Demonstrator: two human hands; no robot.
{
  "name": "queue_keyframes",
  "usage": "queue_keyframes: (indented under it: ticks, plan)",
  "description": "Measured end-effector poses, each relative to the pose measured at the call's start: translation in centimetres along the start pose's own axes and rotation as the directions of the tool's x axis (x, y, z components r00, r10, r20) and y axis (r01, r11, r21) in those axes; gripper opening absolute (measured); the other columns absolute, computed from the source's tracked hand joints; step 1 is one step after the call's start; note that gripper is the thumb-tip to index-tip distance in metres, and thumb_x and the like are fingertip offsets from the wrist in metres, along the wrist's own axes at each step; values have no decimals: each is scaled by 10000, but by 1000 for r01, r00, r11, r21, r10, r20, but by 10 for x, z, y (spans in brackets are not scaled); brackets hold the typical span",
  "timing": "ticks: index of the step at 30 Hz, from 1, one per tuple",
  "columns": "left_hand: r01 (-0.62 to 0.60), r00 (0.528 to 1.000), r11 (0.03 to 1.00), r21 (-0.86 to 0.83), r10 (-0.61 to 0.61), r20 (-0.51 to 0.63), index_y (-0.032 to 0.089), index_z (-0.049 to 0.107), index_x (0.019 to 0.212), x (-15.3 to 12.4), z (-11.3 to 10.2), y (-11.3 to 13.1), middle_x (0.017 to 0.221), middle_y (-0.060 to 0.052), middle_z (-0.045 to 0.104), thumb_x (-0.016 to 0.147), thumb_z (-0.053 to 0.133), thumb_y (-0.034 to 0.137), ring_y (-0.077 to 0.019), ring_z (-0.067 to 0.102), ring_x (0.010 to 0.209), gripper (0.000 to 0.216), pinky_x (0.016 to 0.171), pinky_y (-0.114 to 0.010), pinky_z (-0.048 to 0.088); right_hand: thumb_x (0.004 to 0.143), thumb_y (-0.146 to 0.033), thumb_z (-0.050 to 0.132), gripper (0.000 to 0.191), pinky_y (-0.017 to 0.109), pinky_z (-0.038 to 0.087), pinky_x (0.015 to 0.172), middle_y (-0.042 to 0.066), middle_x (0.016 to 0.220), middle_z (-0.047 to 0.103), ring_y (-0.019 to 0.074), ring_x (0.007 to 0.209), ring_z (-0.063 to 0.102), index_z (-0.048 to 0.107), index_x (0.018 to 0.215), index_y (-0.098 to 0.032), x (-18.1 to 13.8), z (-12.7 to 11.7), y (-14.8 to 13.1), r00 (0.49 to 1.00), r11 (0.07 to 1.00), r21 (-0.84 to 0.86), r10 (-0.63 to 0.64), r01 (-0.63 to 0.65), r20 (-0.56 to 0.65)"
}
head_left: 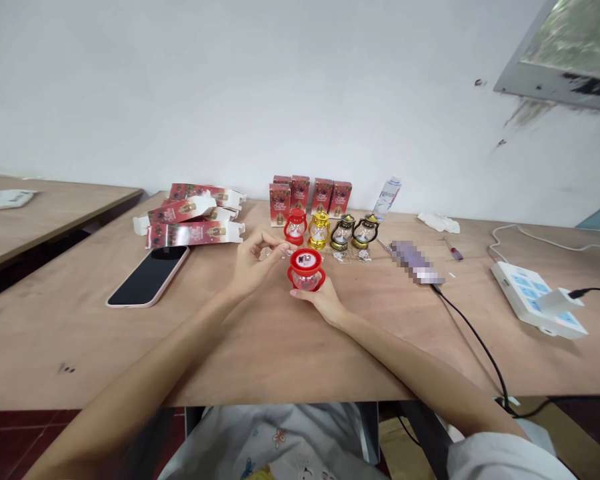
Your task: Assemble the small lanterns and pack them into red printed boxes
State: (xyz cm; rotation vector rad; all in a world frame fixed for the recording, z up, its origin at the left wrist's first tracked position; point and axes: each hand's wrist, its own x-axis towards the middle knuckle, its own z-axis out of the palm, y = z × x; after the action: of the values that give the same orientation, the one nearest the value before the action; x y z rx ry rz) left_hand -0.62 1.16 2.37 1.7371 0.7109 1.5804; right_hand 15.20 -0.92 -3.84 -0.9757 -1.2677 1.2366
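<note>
My right hand (324,301) is wrapped round a small red toy lantern (306,272), whose round end with a printed disc faces me. Just to its left, my left hand (258,259) pinches thumb and finger together beside the lantern; anything between the fingertips is too small to make out. Behind them a second red lantern (295,228), a gold lantern (319,231) and two dark bronze lanterns (343,233) stand in a row. Small cut-out pieces (363,256) lie at the foot of the row, partly hidden by my hands.
Upright red boxes (300,193) and a clear bottle (387,198) stand by the wall. Opened red boxes (193,234) and a phone (149,277) lie left. On the right are a cabled, blurred-out device (415,263), a small screwdriver (454,251), a tissue (439,223) and a power strip (537,300).
</note>
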Motion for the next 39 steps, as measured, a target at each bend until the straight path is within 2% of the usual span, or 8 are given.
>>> queue_keyframes:
  ticks: [3, 6, 10, 19, 23, 28, 33, 39]
  plan:
    - [15, 1000, 998, -65, -14, 23, 182, 468, 753, -1, 0, 0, 718, -16, 660, 806, 650, 377, -151, 656, 724, 271, 698, -295, 517, 462, -241, 816, 450, 381, 460, 914, 10, 928, 705, 209, 926, 624, 638, 874, -207, -1, 0, -2, 1000, 1000, -4, 1, -1, 8]
    - [-20, 999, 999, -46, 21, 38, 184, 475, 748, -2, 1, 0, 711, -6, 636, 805, 650, 387, -139, 637, 717, 274, 691, -281, 507, 475, -242, 812, 450, 376, 455, 918, 16, 957, 703, 211, 954, 619, 639, 890, -212, -1, 0, -2, 1000, 1000, 2, -17, 17, 24]
    - [-20, 998, 999, -34, 23, 65, 182, 494, 730, -4, 3, 2, 767, -19, 614, 780, 671, 411, -147, 615, 758, 293, 726, -304, 505, 473, -248, 813, 454, 377, 456, 904, 8, 913, 701, 205, 896, 626, 634, 888, -206, -1, 0, -2, 999, 1000, -11, -12, 13, 30]
    - [-44, 999, 997, 59, 43, 13, 177, 597, 706, -1, 2, -6, 746, -19, 647, 712, 727, 433, -138, 586, 713, 287, 671, -275, 468, 469, -263, 819, 464, 377, 464, 907, 1, 906, 702, 197, 882, 628, 633, 891, -209, -1, 0, -1, 999, 999, -36, -13, 14, 29]
    - [-50, 999, 990, 135, 48, 24, 188, 661, 779, -1, -1, -4, 778, -32, 686, 760, 689, 411, -153, 595, 733, 226, 684, -287, 457, 469, -257, 818, 474, 377, 462, 914, 3, 926, 700, 198, 897, 628, 632, 903, -210, 0, 0, 1, 999, 999, -44, -13, 14, 30]
    - [-133, 987, 944, 302, 98, 128, 210, 701, 821, -4, 1, 2, 850, -46, 711, 848, 578, 407, -174, 579, 781, 234, 743, -321, 462, 482, -254, 813, 498, 384, 449, 941, 11, 981, 695, 202, 939, 626, 632, 943, -208, 1, -1, 3, 999, 999, -32, -22, 23, 49]
    - [-172, 982, 934, 314, 136, 134, 214, 663, 1034, -8, 3, 0, 882, -36, 717, 853, 589, 335, -178, 623, 866, 229, 811, -319, 478, 477, -235, 815, 537, 390, 432, 974, 20, 1029, 691, 210, 988, 619, 631, 980, -207, 1, 0, 3, 998, 1000, -19, -19, 20, 51]
    - [-270, 958, 885, 381, 205, 202, 233, 725, 845, -4, -2, -2, 845, -35, 712, 832, 624, 309, -184, 590, 846, 128, 773, -334, 463, 480, -239, 802, 524, 383, 441, 957, 26, 1033, 687, 212, 990, 616, 635, 975, -200, 0, 1, 0, 998, 1000, -26, -11, 12, 58]
